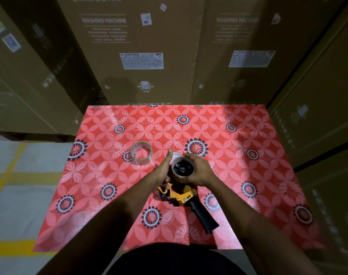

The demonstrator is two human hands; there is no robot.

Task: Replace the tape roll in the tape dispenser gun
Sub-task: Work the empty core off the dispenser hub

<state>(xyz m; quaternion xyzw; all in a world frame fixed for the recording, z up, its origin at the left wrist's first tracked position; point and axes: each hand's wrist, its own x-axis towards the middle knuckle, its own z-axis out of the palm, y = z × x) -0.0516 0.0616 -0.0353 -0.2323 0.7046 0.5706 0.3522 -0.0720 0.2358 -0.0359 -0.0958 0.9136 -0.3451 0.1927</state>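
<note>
While the yellow-and-black tape dispenser gun [186,197] lies on its side on the red floral-patterned table covering [248,175], both of the person's hands work at its upper end in the head view. The right hand [199,171] curls its fingers around the nearly spent tape roll on its brown cardboard core [183,168], which sits on the gun's black hub, gripping the roll from the right side. The left hand [164,171] reaches in from the left with its thumb stretched forward past the roll; its other fingers are bent down by the gun's yellow frame, though whether they actually clasp the frame cannot be told, since the hand itself hides them. The gun's black handle [204,217] points toward the person and to the right, resting flat on the covering. A fresh roll of clear packing tape [141,153] stands flat on the covering just beyond and to the left of the left hand, apart from the gun. Large brown cardboard washing-machine boxes [145,46] stand behind the table and along both sides, and a grey floor with yellow lines [14,175] shows at the left.
</note>
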